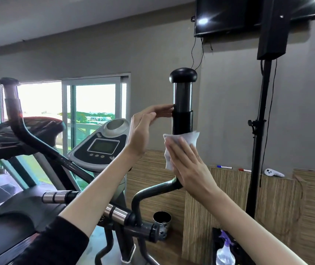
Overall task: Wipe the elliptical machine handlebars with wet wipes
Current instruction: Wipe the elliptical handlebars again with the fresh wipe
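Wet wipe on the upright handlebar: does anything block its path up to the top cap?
Only the left hand: its fingertips touch the handlebar on its left side above the wet wipe, which the right hand presses on. Otherwise the bar is bare up to the cap.

Grey walls [152,54] fill the frame. At centre left, a sliding window [93,104] lets in bright daylight. At upper right, a dark television [227,14] hangs beside a black speaker [273,35] on a stand. Striped wood-look panelling [279,196] lines the lower right.
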A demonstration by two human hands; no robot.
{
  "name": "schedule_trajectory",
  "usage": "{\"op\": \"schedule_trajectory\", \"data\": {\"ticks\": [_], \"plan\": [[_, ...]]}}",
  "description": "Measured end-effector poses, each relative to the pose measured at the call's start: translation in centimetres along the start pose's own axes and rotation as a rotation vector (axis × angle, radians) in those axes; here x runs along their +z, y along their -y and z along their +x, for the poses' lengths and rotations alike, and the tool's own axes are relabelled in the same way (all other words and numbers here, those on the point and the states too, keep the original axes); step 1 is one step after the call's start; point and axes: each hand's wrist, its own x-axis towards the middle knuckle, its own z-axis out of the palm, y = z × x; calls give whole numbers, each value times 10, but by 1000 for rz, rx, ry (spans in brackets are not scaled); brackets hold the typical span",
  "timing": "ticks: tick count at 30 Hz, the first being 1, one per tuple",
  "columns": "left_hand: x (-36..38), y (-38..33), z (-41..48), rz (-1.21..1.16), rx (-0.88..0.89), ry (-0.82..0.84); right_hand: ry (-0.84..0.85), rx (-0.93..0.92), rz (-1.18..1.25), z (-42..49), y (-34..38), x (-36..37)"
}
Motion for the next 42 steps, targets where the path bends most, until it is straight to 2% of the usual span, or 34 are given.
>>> {"op": "schedule_trajectory", "data": {"ticks": [11, 13, 20, 26, 30, 33, 35, 38, 42], "plan": [[1, 0, -2, -12, -46, -3, -60, 122, 116, 49, -12, -15], [4, 2, -7, -35, -41, -17, -38, 80, 25, 43, -10, -14], [8, 11, -21, -21, -29, 5, 126, -255, -285, 13, -25, -22], [6, 14, -21, -39, -32, -9, 27, -214, -307, 53, -36, -38], [10, 26, -31, 29, -7, -205, 12, -188, -265, 56, -30, -38], [27, 39, -58, -3, -80, -385, 70, -280, -305, 39, -30, -33], [44, 50, -86, 4, -156, -430, 91, -349, -344, 35, -33, -33], [72, 68, -129, 35, -285, -361, 84, -389, -369, 46, -42, -37], [100, 86, -153, 91, -349, -215, -6, -309, -351, 72, -47, -42]]}}
